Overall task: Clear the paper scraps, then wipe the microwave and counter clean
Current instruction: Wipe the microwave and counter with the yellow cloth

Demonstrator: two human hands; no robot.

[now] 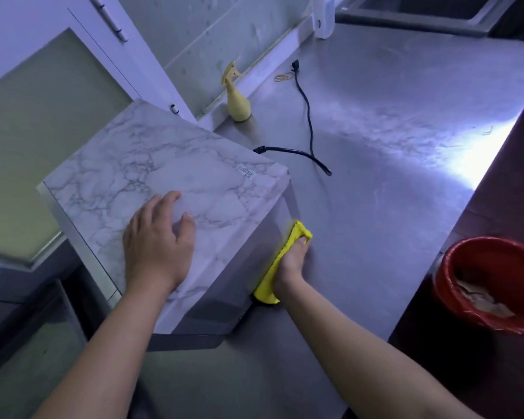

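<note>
left hand (159, 240) flat, bracing microwave (164, 189) | right hand (294, 258) pressing yellow cloth (274, 267) on side | risk: snagging cord (309, 116) at 12, shifting microwave on counter (406, 176)

Yellow cloth (285, 261) against microwave (164, 182) side

The microwave (164, 182), its top covered in white marble-patterned film, sits skewed on the steel counter (390, 152). A yellow cloth (280, 261), bunched, is pressed flat against its grey right side wall, low near the counter. Brown paper scraps (481, 297) lie inside a red bin (496, 252) just beyond the counter's right edge.
</note>
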